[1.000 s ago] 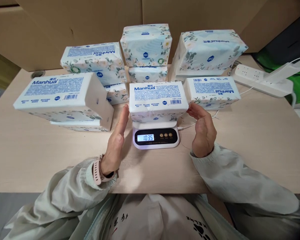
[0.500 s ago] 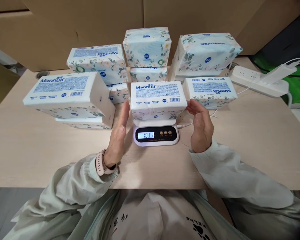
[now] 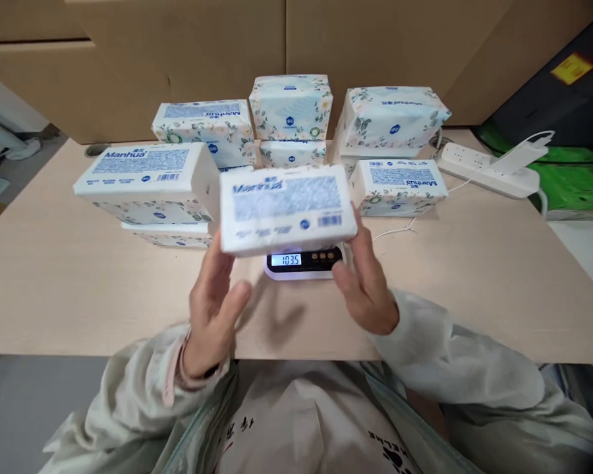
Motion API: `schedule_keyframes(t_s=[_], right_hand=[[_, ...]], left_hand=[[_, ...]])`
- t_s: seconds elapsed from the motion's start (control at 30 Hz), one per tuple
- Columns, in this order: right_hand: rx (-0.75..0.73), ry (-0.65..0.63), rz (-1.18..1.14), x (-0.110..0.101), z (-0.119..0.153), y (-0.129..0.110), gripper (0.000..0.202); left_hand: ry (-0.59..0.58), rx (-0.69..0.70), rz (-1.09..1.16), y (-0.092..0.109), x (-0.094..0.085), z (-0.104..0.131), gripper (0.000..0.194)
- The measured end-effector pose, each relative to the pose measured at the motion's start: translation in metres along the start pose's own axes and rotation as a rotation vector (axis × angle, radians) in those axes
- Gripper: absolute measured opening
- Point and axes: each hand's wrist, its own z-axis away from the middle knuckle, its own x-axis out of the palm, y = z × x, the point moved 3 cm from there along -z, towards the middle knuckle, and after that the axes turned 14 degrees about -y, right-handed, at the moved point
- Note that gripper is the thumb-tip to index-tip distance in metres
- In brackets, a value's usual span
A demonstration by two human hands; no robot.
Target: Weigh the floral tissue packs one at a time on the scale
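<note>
The left hand (image 3: 211, 322) has its fingers against one end of a white, blue-printed Manhua pack (image 3: 281, 210), thumb clear, while the right hand (image 3: 370, 289) grips the other end, so the two hold it between them over a digital scale (image 3: 301, 271) reading 103.5. Around it on the pale table (image 3: 69, 283) are more wrapped floral packs: a left stack (image 3: 143, 187), a back-left pack (image 3: 202, 135), a middle stack (image 3: 290, 112), a back-right pack (image 3: 395, 122) and a near-right pack (image 3: 398, 191). Farther out lie a white power strip (image 3: 467, 168) and, behind, cardboard boxes (image 3: 202, 52), their insides hidden.
</note>
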Motion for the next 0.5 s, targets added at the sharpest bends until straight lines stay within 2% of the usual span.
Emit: schedule_keyframes(t_s=[0.13,0.2,0.33,0.47,0.5], right_hand=[[-0.149,-0.244,-0.047,0.033,0.011,-0.037,0.087],[-0.137,-0.391,-0.107,0.054,0.011,-0.045,0.090],[-0.050,-0.616,-0.192,0.091,-0.002,-0.048,0.088],[0.029,-0.688,-0.244,0.110,-0.031,-0.048,0.079],[0.050,-0.690,-0.244,0.113,-0.038,-0.048,0.078]], left_hand=[[0.349,-0.085,-0.171,0.026,-0.017,0.060,0.062],[0.432,-0.168,-0.240,0.028,-0.031,0.077,0.062],[0.473,-0.272,-0.345,0.010,-0.069,0.089,0.065],[0.460,-0.262,-0.413,-0.015,-0.109,0.085,0.082],[0.419,-0.255,-0.409,-0.019,-0.117,0.081,0.084]])
